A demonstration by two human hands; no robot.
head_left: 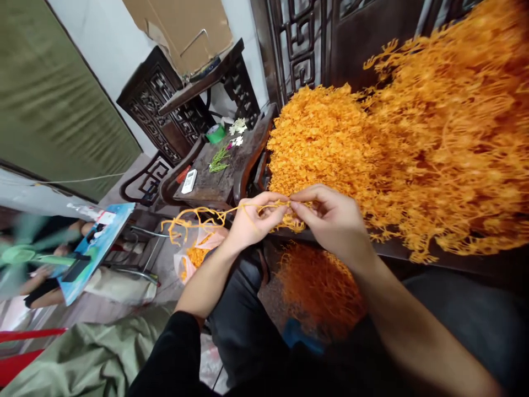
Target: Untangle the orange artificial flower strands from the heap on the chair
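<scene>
In the head view, the big orange heap (413, 154) of plastic sprigs is filling the upper right, piled against a dark carved screen (301, 49). Just below the heap's lower left edge, both hands are meeting over one orange sprig (198, 218).

The left hand (252, 220) is closing on the sprig's stem, its fingers (270, 214) pressed together around it. The branched end is trailing away from the heap, to the left of that hand. The right hand (326, 220) is nearer the heap, its fingers (301, 206) pinching the same stem where it joins a small tuft of orange bits. The two hands are almost touching at the fingertips.

Below the heap, a smaller orange bundle (318, 289) is lying on the person's lap. Left of the heap, a carved wooden seat (206, 190) is carrying a white remote (189, 181), some green stems (219, 159), a green tape roll (215, 133) and white flowers (238, 127).

Further left and lower than the heap, a plastic bag (194, 259) with orange pieces is sitting on the floor under the trailing sprig. Beyond it a blue box (97, 248) is leaning.
</scene>
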